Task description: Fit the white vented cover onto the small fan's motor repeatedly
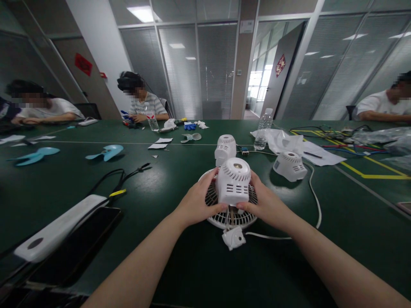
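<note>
Motor housing point(233, 182), white, upright on grille point(231, 219) at surface point(160, 179) ctr, clamped betw. left hand point(195, 206) at 9 o'clock & right hand point(266, 205) at 3, fingers curled tight, prob. steadying it; spare housing point(225, 147) at 12.

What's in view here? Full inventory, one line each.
motor housing: 1, white, gripped between both hands, on the grille
fan grille: 1, white, on the table under that housing
other housings: 2, white, one just behind, one to the right
cable: 1, white, curving right of the grille
fan blades: 2, blue, left part of the table
water bottles: 2, clear, far side
table: 1, dark green
people: at least 3, seated at the far edges
left hand: 1, on the housing's left side
right hand: 1, on its right side
</note>
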Tool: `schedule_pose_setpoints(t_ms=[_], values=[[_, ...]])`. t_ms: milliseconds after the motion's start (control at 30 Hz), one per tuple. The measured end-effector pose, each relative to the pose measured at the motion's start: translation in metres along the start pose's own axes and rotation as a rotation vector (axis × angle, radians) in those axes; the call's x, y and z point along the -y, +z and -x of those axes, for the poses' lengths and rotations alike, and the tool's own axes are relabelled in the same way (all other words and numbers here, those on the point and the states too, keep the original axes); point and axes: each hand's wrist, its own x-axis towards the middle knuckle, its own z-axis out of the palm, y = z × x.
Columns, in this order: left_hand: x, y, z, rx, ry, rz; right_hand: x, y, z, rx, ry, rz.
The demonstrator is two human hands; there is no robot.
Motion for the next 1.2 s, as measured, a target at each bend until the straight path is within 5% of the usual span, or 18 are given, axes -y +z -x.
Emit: schedule_pose_setpoints(t_ms=[1200], values=[[-0.0066,-0.0053,-0.0019,0.038,-0.062,0.034,0.0003,-0.0030,-0.0020,0.019,0.078,-0.072]])
